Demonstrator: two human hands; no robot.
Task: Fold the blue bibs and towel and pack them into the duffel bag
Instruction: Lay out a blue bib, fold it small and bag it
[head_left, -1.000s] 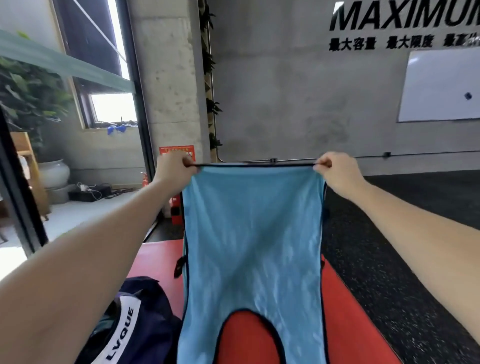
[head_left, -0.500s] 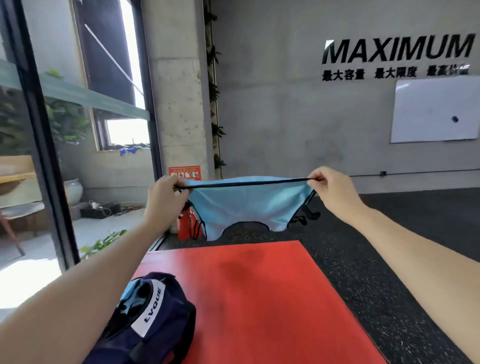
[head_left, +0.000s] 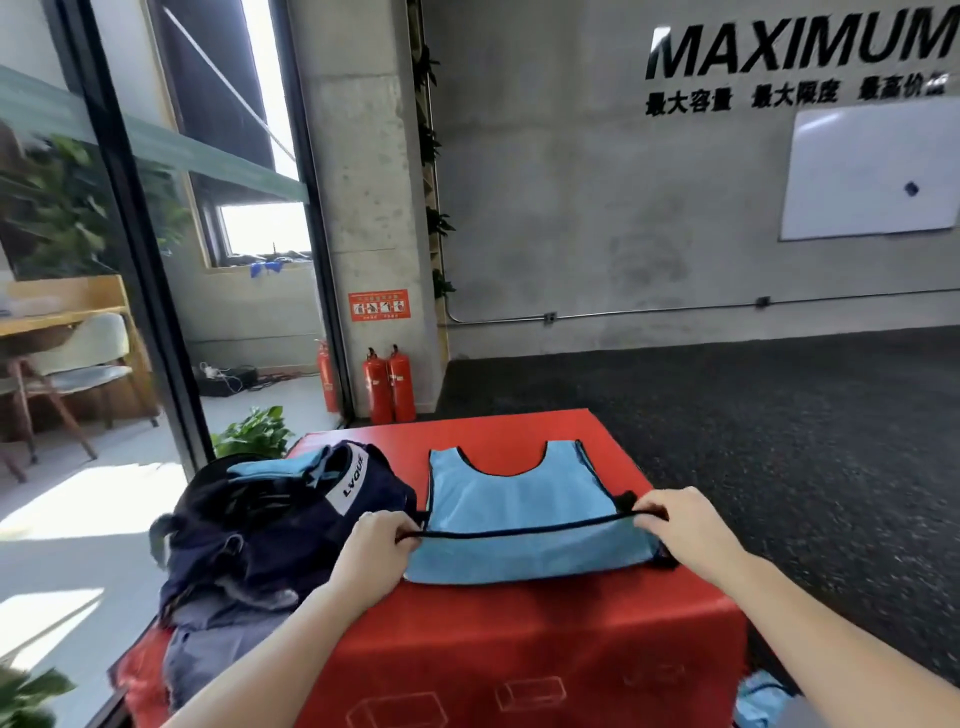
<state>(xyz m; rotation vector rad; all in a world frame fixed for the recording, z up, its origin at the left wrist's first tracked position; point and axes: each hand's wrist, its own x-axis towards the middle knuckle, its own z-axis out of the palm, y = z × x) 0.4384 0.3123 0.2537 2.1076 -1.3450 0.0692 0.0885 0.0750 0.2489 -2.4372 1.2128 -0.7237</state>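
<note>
A light blue bib (head_left: 514, 499) with black trim lay flat mid-mat on the red mat (head_left: 519, 649), neckline toward its far edge. The left hand (head_left: 376, 556) and right hand (head_left: 685, 530) pinched its raised near hem; the navy duffel bag (head_left: 270, 525) sat at the left edge.

Left hand (head_left: 375, 557) and right hand (head_left: 687, 531): bare. Both forearms bare to frame edge; sleeves not in view.

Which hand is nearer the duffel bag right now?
Left. The left hand pinches the bib's hem right beside the duffel bag; the right hand pinches the far corner, across the bib.
</note>
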